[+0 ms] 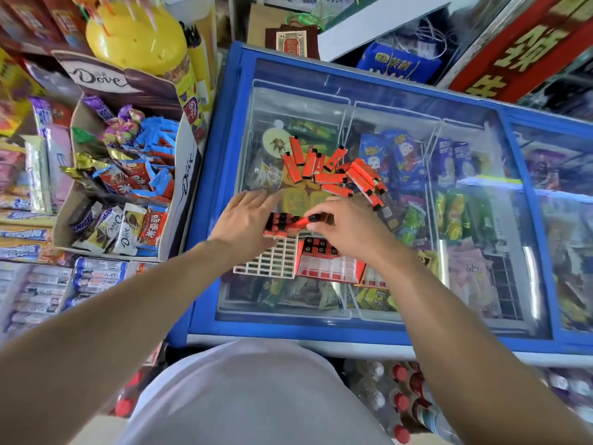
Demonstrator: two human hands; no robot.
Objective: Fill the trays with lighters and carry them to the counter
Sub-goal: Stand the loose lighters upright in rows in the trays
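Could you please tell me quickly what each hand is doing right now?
Left hand: open, resting on the white grid tray's lighter row.
Right hand: pinching one orange lighter.

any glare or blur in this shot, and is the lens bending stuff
Head view: white glare streaks on the freezer lid; wide-angle lens bows its blue frame and stretches both forearms; red sign and frame edges are smeared; loose lighters and the white tray stay fairly sharp.
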